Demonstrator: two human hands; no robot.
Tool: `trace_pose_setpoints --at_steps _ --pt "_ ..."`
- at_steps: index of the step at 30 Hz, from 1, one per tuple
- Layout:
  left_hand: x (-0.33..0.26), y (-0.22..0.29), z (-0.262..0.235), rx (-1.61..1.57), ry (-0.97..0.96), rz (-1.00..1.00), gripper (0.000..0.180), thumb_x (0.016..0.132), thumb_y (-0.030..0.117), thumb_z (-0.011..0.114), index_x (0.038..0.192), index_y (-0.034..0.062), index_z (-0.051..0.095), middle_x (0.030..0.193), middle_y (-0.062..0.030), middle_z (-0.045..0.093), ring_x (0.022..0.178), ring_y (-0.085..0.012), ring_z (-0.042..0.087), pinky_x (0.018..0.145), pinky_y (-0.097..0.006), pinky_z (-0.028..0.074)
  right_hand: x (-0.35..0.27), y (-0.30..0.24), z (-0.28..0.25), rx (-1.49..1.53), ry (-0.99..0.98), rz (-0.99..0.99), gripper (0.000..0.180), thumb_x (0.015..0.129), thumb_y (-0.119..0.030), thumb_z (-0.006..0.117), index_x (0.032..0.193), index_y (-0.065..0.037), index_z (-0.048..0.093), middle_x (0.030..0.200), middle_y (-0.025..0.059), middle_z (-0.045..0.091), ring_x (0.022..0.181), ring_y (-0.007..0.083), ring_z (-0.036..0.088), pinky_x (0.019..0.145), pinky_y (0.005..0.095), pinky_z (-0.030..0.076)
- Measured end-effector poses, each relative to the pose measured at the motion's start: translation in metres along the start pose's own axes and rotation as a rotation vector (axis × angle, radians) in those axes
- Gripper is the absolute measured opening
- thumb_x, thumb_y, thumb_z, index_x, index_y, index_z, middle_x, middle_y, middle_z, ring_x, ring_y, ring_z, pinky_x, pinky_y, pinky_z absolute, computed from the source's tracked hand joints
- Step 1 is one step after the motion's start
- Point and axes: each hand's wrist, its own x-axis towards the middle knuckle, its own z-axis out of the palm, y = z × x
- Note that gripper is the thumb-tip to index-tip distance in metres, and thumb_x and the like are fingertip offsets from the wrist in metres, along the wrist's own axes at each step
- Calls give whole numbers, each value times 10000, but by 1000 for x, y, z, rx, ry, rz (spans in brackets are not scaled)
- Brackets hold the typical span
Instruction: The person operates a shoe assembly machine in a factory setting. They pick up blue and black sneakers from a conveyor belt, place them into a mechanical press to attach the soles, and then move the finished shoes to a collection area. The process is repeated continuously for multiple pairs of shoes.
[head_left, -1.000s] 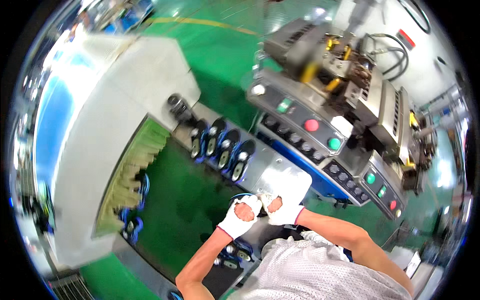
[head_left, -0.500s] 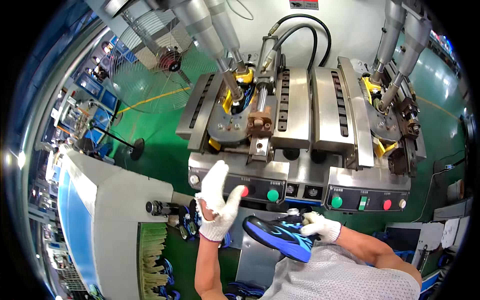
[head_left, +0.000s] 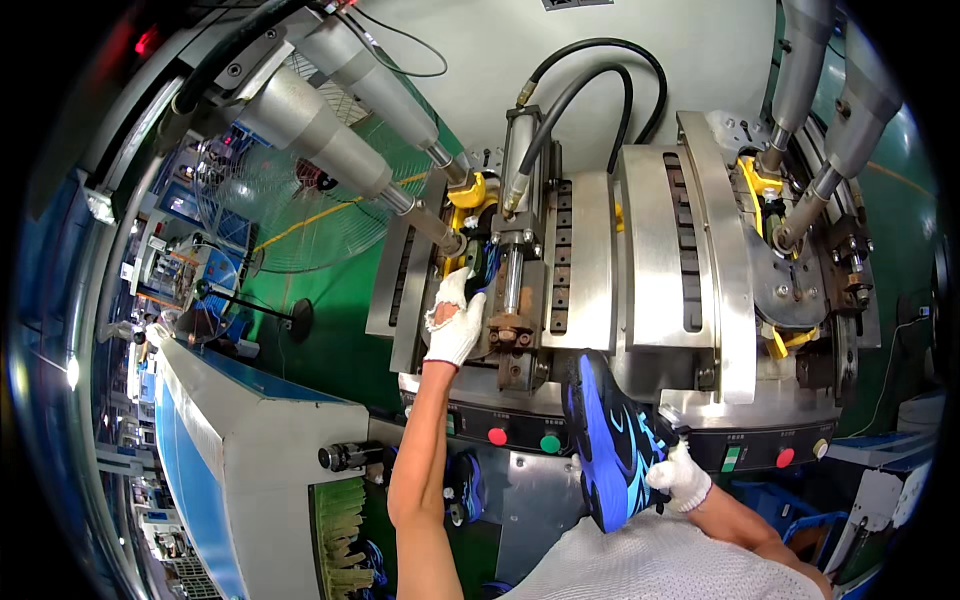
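My left hand [head_left: 455,325], in a white knit glove with a torn patch on the back, reaches into the left station of the press [head_left: 580,270]. Its thumb and fingers are apart, with the fingertips beside a dark shoe with blue edging [head_left: 487,262] clamped there under the metal rams. Whether they touch it I cannot tell. Close to my body, my gloved right hand [head_left: 682,480] grips a black and blue sneaker [head_left: 610,440] by its heel end. The sneaker's toe points away from me and its purple-blue sole faces left.
A control panel with red and green buttons [head_left: 497,437] runs along the press front. Yellow pads [head_left: 468,192] sit on the rams. To the left stand a grey machine [head_left: 260,450] with a bristle strip [head_left: 340,530], and a floor fan [head_left: 310,180]. More shoes [head_left: 465,488] lie below.
My left hand has moved from above the control panel up into the left station. The sneaker in my right hand has turned, its toe swinging from left to pointing away. The view has shifted slightly.
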Motion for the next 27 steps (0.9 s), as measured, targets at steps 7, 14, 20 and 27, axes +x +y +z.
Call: trace_pose_setpoints --at_steps 7,14,20,27 --pt "70 -31 78 212 -6 -246 894 897 356 753 1568 -33 309 1464 -329 519 1317 -472 536 1082 -498 450 -27 -8 2 -172 332 -126 997 739 -197 910 1533 52 361 1353 311 605 1235 417 641 1056 538 545" --pt "125 -48 104 210 45 -197 458 833 290 777 1126 43 526 1066 -253 682 1013 -452 675 865 -528 534 -22 -15 23 -134 365 -153 952 794 -111 840 1568 39 307 1383 298 581 1214 405 650 1032 538 561" --pt "118 -59 46 154 104 -295 283 856 194 689 1108 94 610 1063 -188 715 1028 -420 683 873 -514 523 -18 -4 21 -313 461 -185 894 798 -231 849 1489 91 384 1275 331 633 1112 424 703 919 547 623" --pt "-3 5 -78 -264 524 -140 429 741 0 756 1149 11 624 1030 -144 673 951 -292 662 894 -372 523 10 6 29 -413 580 -109 739 846 -205 799 1428 102 464 1267 249 674 1084 347 730 847 453 659"
